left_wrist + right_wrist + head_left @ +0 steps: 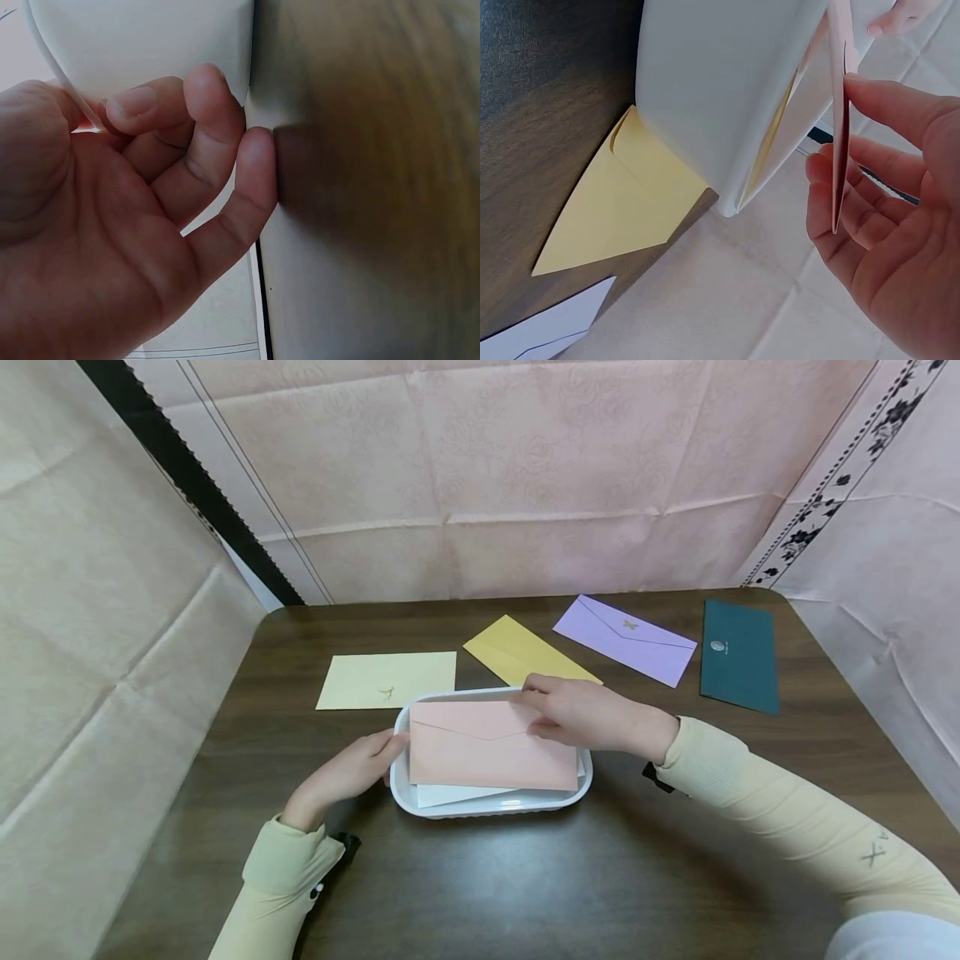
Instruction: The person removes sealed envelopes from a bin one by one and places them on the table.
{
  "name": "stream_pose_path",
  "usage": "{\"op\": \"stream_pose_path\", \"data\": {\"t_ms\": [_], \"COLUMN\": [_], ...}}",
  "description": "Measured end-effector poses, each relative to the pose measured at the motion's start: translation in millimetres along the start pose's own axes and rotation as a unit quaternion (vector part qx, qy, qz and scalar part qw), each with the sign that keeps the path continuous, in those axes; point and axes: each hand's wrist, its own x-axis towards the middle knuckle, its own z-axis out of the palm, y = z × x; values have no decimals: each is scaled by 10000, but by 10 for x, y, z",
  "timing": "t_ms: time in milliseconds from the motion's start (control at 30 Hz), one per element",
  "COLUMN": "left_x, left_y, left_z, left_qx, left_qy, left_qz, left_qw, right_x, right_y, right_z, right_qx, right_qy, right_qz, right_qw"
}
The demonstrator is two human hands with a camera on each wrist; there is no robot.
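Note:
A pink envelope (487, 756) lies over the white tray (491, 810), its right end lifted clear of the rim in the right wrist view. My right hand (585, 714) pinches that end between thumb and fingers. At the tray's left end, my left hand (356, 768) grips the rim, thumb over the edge and fingers curled against the outer wall, as the left wrist view shows. Under the pink envelope a white envelope (457, 795) sticks out at the front. In the right wrist view a yellowish sheet edge (772, 135) shows inside the tray.
Behind the tray lie a cream envelope (390, 677), a yellow envelope (517, 652) that the tray partly hides, a purple envelope (626, 639) and a dark green envelope (738, 660). Light cloth (525, 485) hangs around the brown wooden table (495, 885).

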Motion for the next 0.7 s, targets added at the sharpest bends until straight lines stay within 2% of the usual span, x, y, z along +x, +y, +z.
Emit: {"op": "stream_pose_path", "data": {"t_ms": [700], "left_x": [8], "left_y": [9], "left_z": [-14], "left_qx": [-5], "left_qy": [-11], "left_qz": [-18], "left_qw": [10000], "right_x": [11], "right_y": [-93], "right_z": [-99], "right_qx": [-457], "right_qy": [288], "right_qz": [-327], "right_qw": [9980]}}
